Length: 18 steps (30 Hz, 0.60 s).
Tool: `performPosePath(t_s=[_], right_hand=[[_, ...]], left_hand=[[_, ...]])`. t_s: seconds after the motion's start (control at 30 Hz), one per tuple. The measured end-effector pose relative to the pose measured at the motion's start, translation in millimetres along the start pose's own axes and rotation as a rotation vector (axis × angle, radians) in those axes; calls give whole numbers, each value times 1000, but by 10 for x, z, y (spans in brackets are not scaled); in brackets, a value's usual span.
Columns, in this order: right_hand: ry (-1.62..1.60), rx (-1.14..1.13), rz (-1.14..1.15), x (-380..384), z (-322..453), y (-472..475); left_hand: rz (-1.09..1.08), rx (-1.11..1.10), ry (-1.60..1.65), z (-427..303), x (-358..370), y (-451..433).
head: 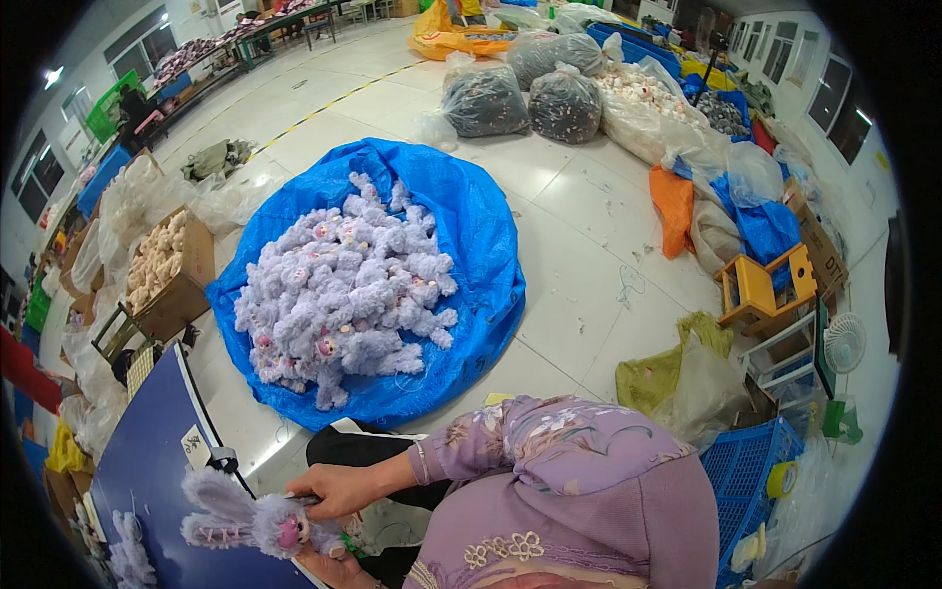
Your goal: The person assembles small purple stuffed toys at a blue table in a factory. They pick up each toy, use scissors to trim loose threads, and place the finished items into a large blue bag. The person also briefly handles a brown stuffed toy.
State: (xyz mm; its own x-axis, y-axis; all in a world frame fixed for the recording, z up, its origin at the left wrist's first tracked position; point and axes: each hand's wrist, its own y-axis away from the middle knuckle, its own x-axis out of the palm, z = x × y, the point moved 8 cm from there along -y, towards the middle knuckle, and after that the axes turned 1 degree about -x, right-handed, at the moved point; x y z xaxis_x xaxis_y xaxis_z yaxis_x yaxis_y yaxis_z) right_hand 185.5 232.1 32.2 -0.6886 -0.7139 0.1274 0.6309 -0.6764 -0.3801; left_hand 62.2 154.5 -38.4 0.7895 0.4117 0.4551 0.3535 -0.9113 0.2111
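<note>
My right hand [340, 489] closes its fingers on the back of the head of a lilac plush rabbit [276, 524]; whether it also holds something small cannot be told. My left hand [331, 568] grips the rabbit's body from below, partly cut off by the picture's lower edge. The toy has long ears, one with pink crossed lacing, and a pink face, and lies at the edge of a blue tabletop [158, 442]. Another lilac plush piece [131, 548] rests on that tabletop. Beyond, a large heap of lilac plush toys [346, 287] fills an opened blue woven sack [486, 250].
A cardboard box of beige plush pieces [193, 276] stands left of the sack. Stuffed clear plastic bags [486, 103] sit beyond it. At right are a yellow wooden stool [758, 287], a white fan [844, 342] and a blue plastic crate [751, 501]. A person's red sleeve [29, 375] shows far left.
</note>
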Motion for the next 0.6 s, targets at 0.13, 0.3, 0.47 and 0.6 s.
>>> performPosePath(t_s=[0.13, 0.3, 0.47, 0.6], right_hand=[[51, 79, -5, -92, 111, 48], [101, 67, -8, -106, 70, 73], [194, 25, -15, -83, -59, 70], [211, 54, 0, -47, -77, 97]], left_hand=[[15, -18, -3, 55, 37, -29], [20, -34, 5, 95, 32, -22], [30, -112, -13, 232, -39, 8], [31, -170, -2, 361, -109, 79]])
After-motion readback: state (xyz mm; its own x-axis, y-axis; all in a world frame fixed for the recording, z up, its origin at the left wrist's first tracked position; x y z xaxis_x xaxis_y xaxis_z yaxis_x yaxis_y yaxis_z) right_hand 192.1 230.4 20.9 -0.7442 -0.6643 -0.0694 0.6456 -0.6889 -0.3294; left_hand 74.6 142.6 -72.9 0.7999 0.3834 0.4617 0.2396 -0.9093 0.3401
